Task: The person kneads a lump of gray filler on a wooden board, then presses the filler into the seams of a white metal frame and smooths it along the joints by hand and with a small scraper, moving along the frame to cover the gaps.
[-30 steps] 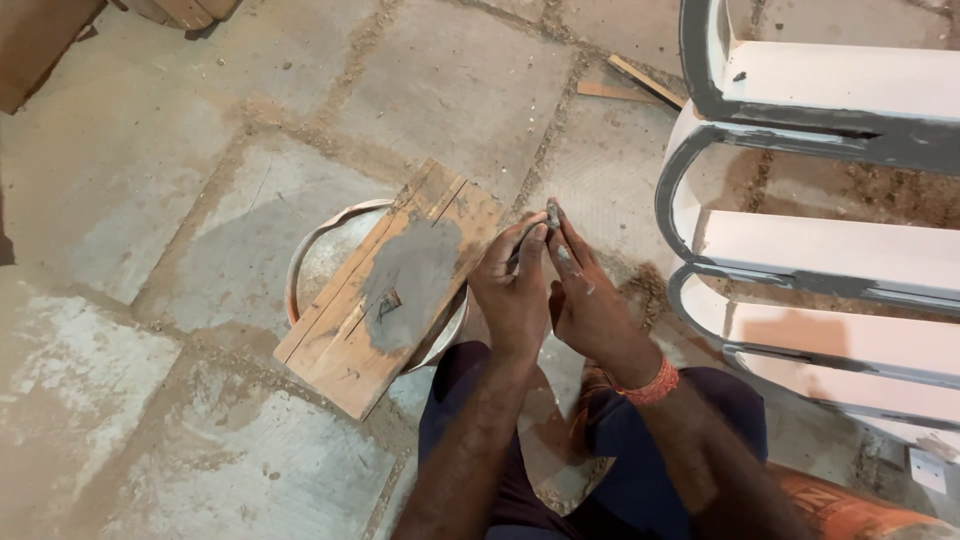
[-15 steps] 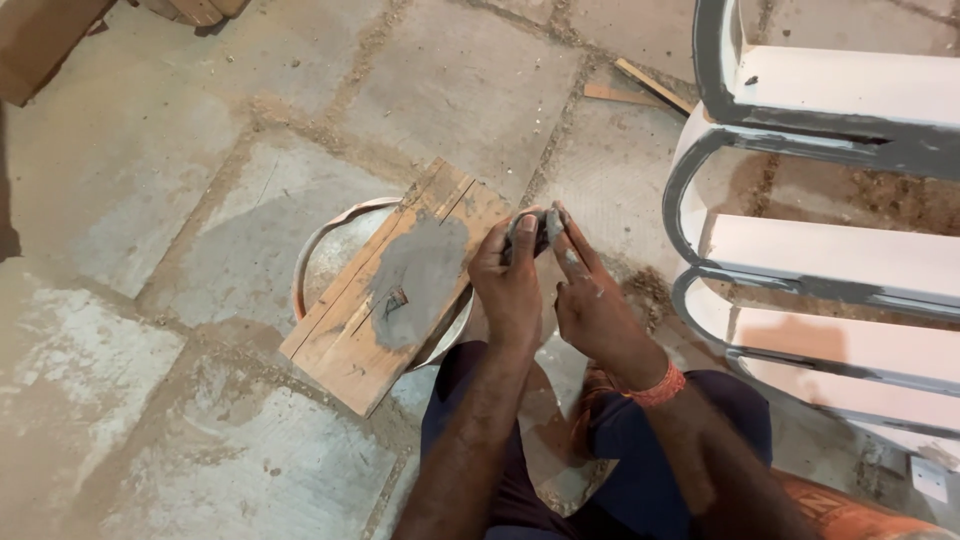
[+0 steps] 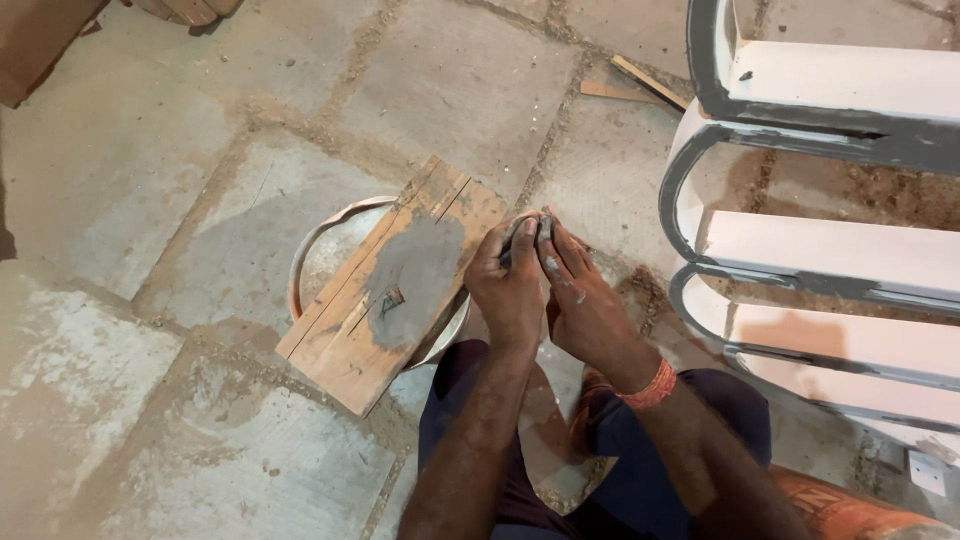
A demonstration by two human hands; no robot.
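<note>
My left hand [image 3: 512, 285] and right hand [image 3: 585, 305] are pressed together, fingers clasped around a small grey lump of putty [image 3: 528, 232] at my fingertips. Just left of my fingers, a putty-smeared wooden board [image 3: 395, 280] lies across a metal bowl [image 3: 325, 255]. Rough stone floor [image 3: 450, 90] stretches beyond; a white curved frame [image 3: 800, 250] stands right.

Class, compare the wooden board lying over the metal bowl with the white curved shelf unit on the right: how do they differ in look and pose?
The wooden board is bare brown wood with a grey smear; the white shelf unit is white with grey-edged, curved ends. The board is one flat straight plank resting across the metal bowl; the shelf unit has several tiers stacked one over another. Both carry grey paste.
</note>
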